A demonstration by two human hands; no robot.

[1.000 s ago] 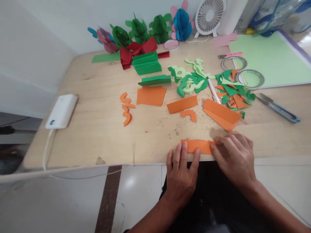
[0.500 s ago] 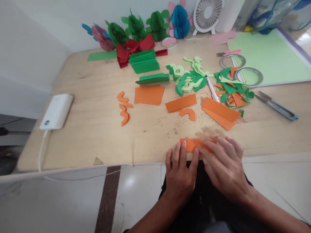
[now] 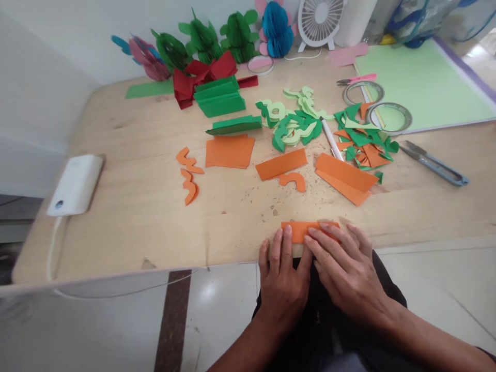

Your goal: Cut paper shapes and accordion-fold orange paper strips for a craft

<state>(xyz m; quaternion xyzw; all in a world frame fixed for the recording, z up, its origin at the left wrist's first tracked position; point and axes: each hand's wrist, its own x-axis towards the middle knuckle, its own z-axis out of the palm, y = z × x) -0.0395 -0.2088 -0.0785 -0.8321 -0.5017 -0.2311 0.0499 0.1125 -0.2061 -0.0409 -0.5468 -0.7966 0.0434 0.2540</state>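
Wavy cutouts [image 3: 194, 192]: orange, lying left, nowhere near me
Left hand [image 3: 284, 281]: fingers slightly spread, tips on the strip's left end
Orange paper strip [image 3: 298, 233]: flat by the table [image 3: 135, 155]'s near edge; might skid or wrinkle if I press unevenly
Right hand [image 3: 346, 274]: fingers outstretched over its right half
Thread snips [image 3: 429, 161]: right, well apart

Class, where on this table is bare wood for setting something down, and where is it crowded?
Widest: between the white device and the wavy orange cutouts, running along the table's front edge to the left hand. Smaller: between the blue snips and that edge, right of the right hand. Crowded: the scrap heap, tape rolls and back row of paper figures.
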